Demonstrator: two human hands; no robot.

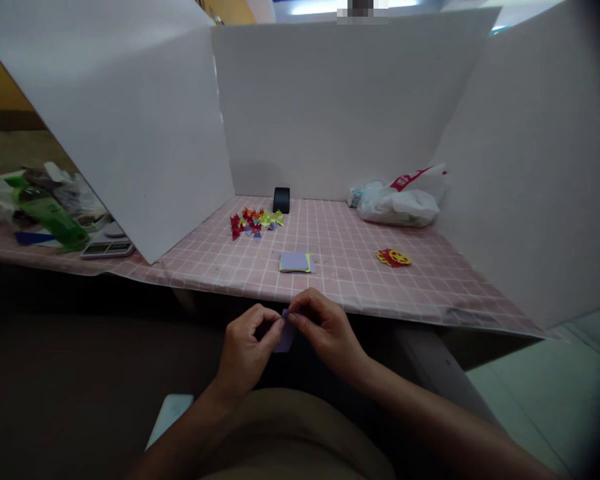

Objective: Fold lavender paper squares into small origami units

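A small piece of purple paper (285, 343) is held up in front of the table's near edge. My left hand (247, 343) pinches its left side between thumb and fingers. From the right, my right hand (327, 330) pinches it near the top, so the fingertips of both hands almost meet. Part of the paper is hidden behind the fingers. Just beyond the hands, a stack of square paper sheets (294, 261) lies on the table, purple on top with yellow edges showing. Farther back lies a cluster of small folded paper pieces (254, 222) in red, orange, yellow and purple.
White boards (345, 113) enclose the pink checked table (330, 233). A black object (281, 200) stands at the back. On the right are a white plastic bag (400, 203) and red and yellow cut-outs (393, 258). A green bottle (50, 213) and a scale (108, 249) lie outside the left board.
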